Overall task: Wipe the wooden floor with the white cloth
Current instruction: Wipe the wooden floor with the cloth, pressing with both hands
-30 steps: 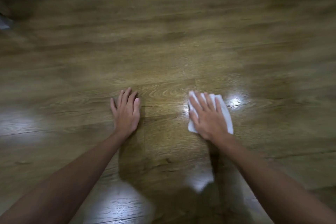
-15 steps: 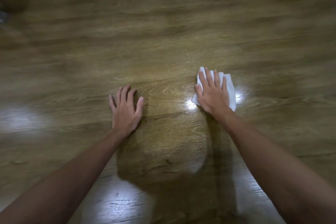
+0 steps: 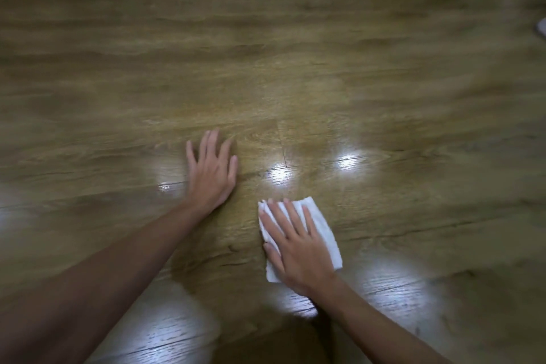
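Observation:
The wooden floor [image 3: 295,68] of brown planks fills the head view, with bright light reflections on it. A folded white cloth [image 3: 323,227] lies flat on the floor right of centre and near me. My right hand [image 3: 295,245] presses flat on top of the cloth with fingers spread, covering its left and middle part. My left hand [image 3: 211,170] rests palm down on the bare floor, fingers apart, a short way left of and beyond the cloth, holding nothing.
A small pale object [image 3: 542,28] shows at the right edge, cut off by the frame. My shadow darkens the floor near the bottom centre. Bare planks extend in every direction around both hands.
My right hand has pulled the cloth back toward me, from beyond the light reflection to nearer than my left hand. The left hand stays planted on the floor.

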